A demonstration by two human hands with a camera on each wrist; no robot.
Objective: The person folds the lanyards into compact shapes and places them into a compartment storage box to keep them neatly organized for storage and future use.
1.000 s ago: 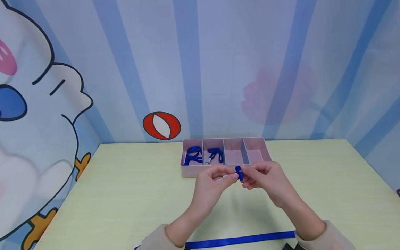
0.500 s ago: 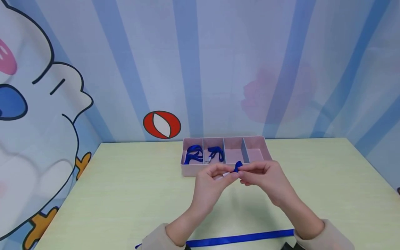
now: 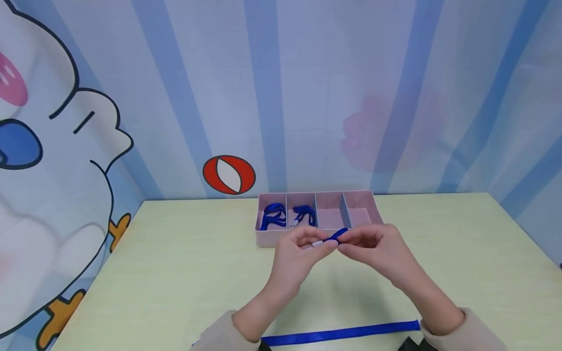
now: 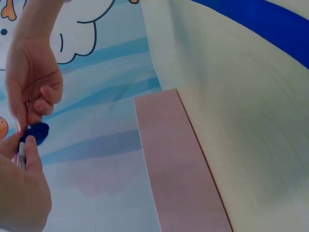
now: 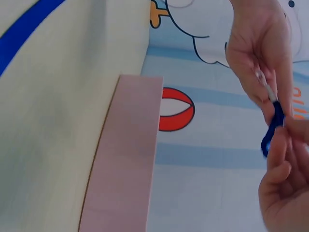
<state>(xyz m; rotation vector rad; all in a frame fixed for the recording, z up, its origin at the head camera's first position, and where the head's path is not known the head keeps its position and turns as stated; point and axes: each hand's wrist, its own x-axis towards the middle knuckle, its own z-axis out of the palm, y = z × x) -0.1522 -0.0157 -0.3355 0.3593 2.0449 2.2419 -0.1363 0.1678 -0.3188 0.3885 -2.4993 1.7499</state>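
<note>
Both hands meet in front of the box in the head view, holding a small folded blue lanyard [image 3: 337,235] with a white clip end. My left hand [image 3: 293,258] pinches it by the clip end. On the other side, my right hand [image 3: 379,248] pinches the blue band with thumb and fingertips. The right wrist view shows the clip [image 5: 271,93] running out of the blue band [image 5: 276,121] between the left fingers. Part of the band is hidden by fingertips.
A pink box [image 3: 274,239] with divided compartments stands behind the hands. Its two left compartments each hold a coiled blue lanyard [image 3: 274,214] with others' ends tucked in. A flat blue strap [image 3: 342,334] lies across the table's near side, below the forearms.
The blue band between the hands has turned from upright to slanting up to the right. The right fingers have shifted their pinch on it; the left hand stays nearly still.
</note>
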